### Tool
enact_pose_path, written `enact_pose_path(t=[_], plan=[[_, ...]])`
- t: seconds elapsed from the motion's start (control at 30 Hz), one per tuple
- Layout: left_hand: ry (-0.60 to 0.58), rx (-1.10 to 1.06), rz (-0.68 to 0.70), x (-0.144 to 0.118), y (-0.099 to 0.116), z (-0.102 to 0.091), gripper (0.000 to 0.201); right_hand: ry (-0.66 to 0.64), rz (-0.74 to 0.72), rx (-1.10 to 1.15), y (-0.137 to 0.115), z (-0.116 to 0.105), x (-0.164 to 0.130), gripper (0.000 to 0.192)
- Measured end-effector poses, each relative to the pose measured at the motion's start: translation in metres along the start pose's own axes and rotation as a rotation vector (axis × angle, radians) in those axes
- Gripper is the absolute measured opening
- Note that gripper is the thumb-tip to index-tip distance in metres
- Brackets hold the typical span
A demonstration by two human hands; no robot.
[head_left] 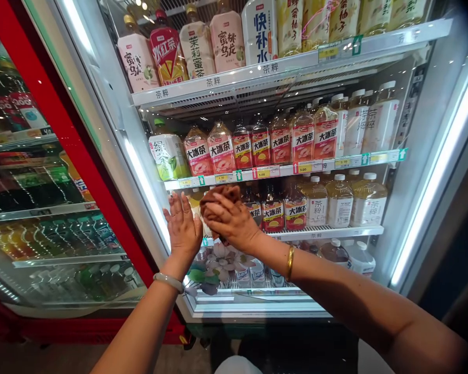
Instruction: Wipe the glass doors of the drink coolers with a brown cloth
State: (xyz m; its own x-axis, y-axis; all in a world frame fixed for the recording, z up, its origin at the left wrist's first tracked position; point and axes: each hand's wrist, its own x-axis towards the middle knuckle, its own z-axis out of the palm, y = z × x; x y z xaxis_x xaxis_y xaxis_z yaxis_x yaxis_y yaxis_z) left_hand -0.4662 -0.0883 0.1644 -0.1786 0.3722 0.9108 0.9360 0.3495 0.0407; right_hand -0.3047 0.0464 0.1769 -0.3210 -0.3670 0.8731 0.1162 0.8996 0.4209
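My left hand (182,228) lies flat against the glass door (234,311) of a lit drinks fridge, fingers stretched up and nothing in it. Just to its right, my right hand (234,218) presses a crumpled brown cloth (220,195) on the same glass. Part of the cloth is hidden under the fingers. A pale bangle (168,282) circles my left wrist, and a gold bangle (290,262) my right. Below the hands, a grey flower decoration with a green part (218,267) shows on the glass.
Behind the glass, shelves carry rows of bottled tea, such as the red-labelled bottles (221,150) and a green tea bottle (167,153). A red-framed fridge (113,218) with more bottles stands at the left. Dark floor shows at the bottom.
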Motion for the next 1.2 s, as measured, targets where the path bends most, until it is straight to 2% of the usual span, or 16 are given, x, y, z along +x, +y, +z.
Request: enact_pose_path(t=[0.1, 0.2, 0.3, 0.4, 0.47, 0.53, 0.63, 0.73, 0.83, 0.9, 1.0, 1.1, 1.2], plan=[[0.053, -0.008, 0.078, -0.005, 0.016, 0.010, 0.075, -0.027, -0.047, 0.005, 0.004, -0.003, 0.000, 0.025], [0.080, 0.004, 0.116, -0.005, 0.033, 0.013, 0.075, 0.032, 0.069, -0.017, 0.020, -0.021, 0.003, 0.029], [0.074, -0.007, 0.129, -0.006, 0.051, 0.017, 0.075, 0.072, 0.175, -0.046, 0.029, -0.042, -0.015, 0.037], [0.070, -0.046, 0.141, -0.010, 0.072, 0.026, 0.075, 0.092, 0.108, -0.065, 0.028, -0.050, -0.039, 0.032], [0.087, -0.097, 0.126, -0.012, 0.087, 0.034, 0.075, 0.083, 0.027, -0.068, 0.030, -0.051, -0.044, 0.027], [0.120, -0.138, 0.083, -0.012, 0.103, 0.039, 0.074, 0.075, 0.013, -0.074, 0.041, -0.056, -0.040, 0.027], [0.154, -0.153, 0.049, -0.010, 0.130, 0.046, 0.072, 0.078, 0.147, -0.055, 0.061, -0.076, -0.040, 0.039], [0.171, -0.198, 0.047, -0.014, 0.161, 0.054, 0.072, 0.076, 0.279, -0.043, 0.068, -0.096, -0.066, 0.050], [0.186, -0.259, 0.033, -0.023, 0.186, 0.064, 0.070, 0.069, 0.235, -0.056, 0.063, -0.102, -0.098, 0.047], [0.201, -0.284, 0.018, -0.031, 0.196, 0.071, 0.069, 0.053, 0.163, -0.054, 0.064, -0.101, -0.107, 0.039], [0.212, -0.278, -0.029, -0.040, 0.205, 0.077, 0.070, 0.053, 0.112, -0.058, 0.079, -0.108, -0.101, 0.035], [0.210, -0.230, -0.040, -0.042, 0.213, 0.080, 0.073, 0.119, 0.210, -0.087, 0.094, -0.123, -0.102, 0.039], [0.190, -0.225, -0.012, -0.039, 0.230, 0.082, 0.074, 0.207, 0.336, -0.134, 0.090, -0.129, -0.124, 0.039]])
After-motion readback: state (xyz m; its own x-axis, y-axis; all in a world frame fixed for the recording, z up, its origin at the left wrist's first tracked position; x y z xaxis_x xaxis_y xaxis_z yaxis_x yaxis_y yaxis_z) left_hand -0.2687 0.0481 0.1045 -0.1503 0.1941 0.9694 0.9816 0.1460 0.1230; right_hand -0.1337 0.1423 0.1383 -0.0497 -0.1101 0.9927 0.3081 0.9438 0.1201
